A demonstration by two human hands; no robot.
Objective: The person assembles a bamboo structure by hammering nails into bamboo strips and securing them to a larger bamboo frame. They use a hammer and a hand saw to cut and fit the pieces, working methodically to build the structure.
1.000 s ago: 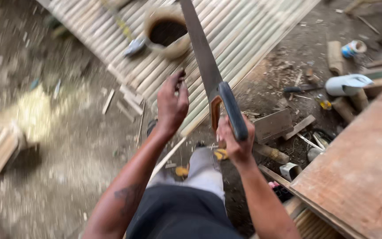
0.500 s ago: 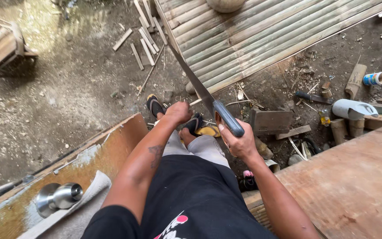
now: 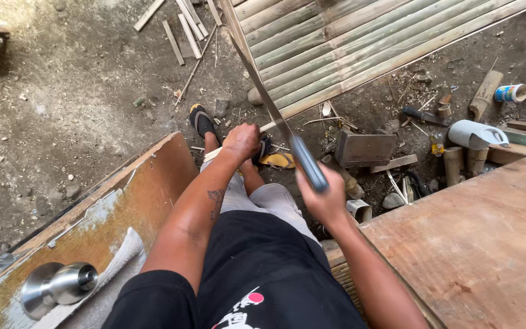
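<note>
My right hand (image 3: 322, 198) grips the blue handle of a hand saw (image 3: 275, 116), whose long blade runs up and to the left over a bamboo slat panel (image 3: 360, 42). My left hand (image 3: 241, 141) is closed low by my knee, just left of the blade; what it holds is hidden. Below it a thin bamboo strip (image 3: 272, 127) pokes out beside my sandalled foot (image 3: 202, 120).
A plywood board (image 3: 476, 244) lies at the right, a brown board with a steel funnel-shaped piece (image 3: 56, 285) at the left. A wooden block (image 3: 365, 148), bamboo offcuts, a white pipe piece (image 3: 475, 133), a tape roll (image 3: 511, 92) and loose sticks (image 3: 181, 27) litter the dirt.
The view has tilted down toward my lap. The saw has swung lower, my right hand came nearer, and my left hand dropped from the slat panel to my knee.
</note>
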